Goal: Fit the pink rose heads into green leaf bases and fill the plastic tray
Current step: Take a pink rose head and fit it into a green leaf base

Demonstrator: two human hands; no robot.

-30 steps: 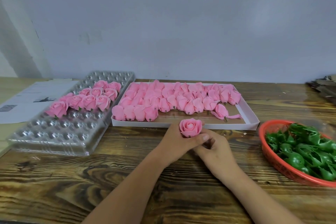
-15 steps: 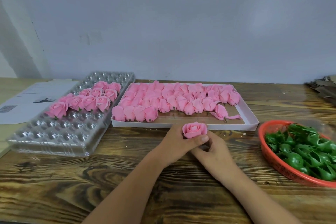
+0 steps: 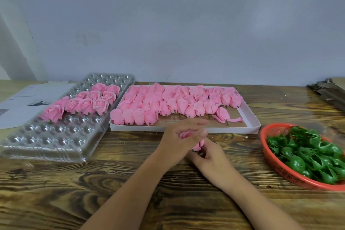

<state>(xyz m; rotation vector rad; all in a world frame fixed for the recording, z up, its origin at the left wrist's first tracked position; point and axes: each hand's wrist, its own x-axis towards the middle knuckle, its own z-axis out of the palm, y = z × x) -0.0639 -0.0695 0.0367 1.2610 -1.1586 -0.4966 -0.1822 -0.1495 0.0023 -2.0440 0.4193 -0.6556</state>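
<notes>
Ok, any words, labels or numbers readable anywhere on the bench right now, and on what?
No text can be read.
Paper sheet at far left: dark printed marks, too small and blurred to read.
Plastic tray, white box, red basket: no label visible.

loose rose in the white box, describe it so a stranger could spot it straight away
Find the white box in the middle of the table. Along its near edge, toward the right end, one rose lies alone on the bare brown floor. Unlike the packed roses behind, it has a petal peeled off sideways.
</notes>
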